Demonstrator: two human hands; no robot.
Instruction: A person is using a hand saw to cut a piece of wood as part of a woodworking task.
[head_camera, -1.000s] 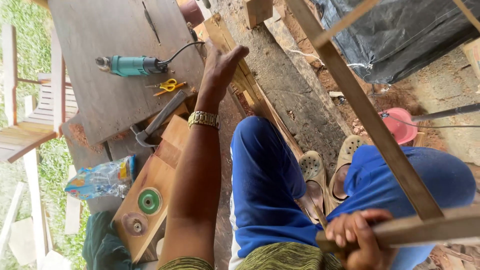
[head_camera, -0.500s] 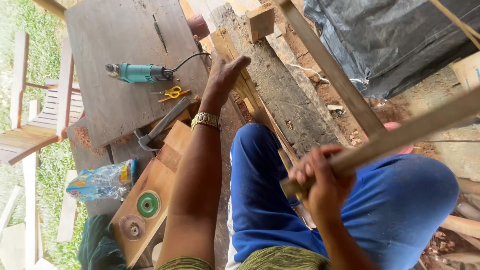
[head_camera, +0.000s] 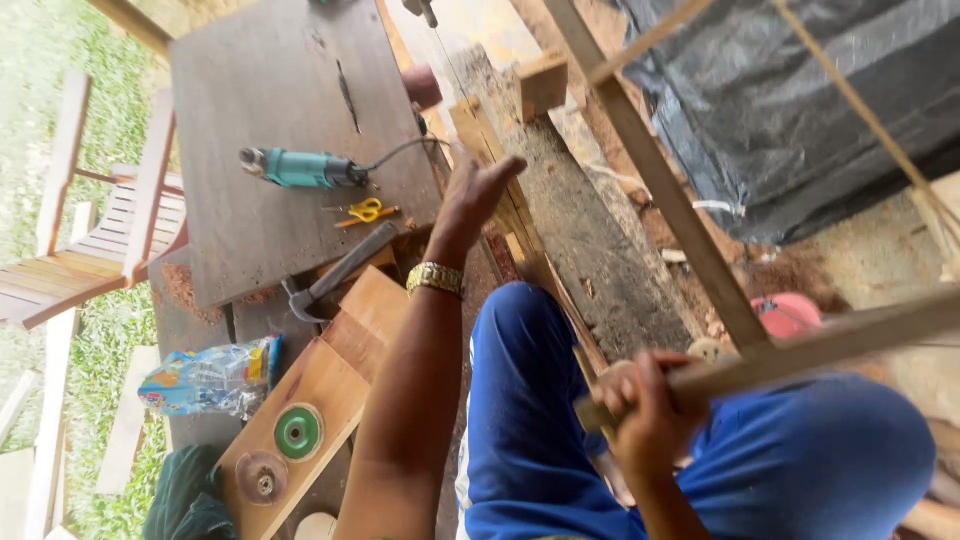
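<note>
My left hand (head_camera: 478, 195), with a gold watch (head_camera: 436, 278) on the wrist, reaches forward with fingers spread and rests on a stack of thin wooden slats (head_camera: 520, 225) beside a rough, dusty plank (head_camera: 590, 250). Over my blue-trousered legs (head_camera: 800, 470), my right hand (head_camera: 640, 410) is closed around the end of a long wooden stick (head_camera: 830, 340) that runs off to the right.
A board tabletop (head_camera: 250, 80) carries a teal power drill (head_camera: 300, 168), yellow-handled scissors (head_camera: 365, 211) and a hammer (head_camera: 335, 275). Lower left lie a green disc (head_camera: 297, 432), a brown disc (head_camera: 262, 478) and a plastic bag (head_camera: 210, 378). A slanted wooden frame bar (head_camera: 660, 180), black tarp (head_camera: 800, 110) and wooden chair (head_camera: 90, 230) surround me.
My right hand has lifted the stick from the bottom of the view up toward the middle and swung its far end. The left hand has stayed on the slats.
</note>
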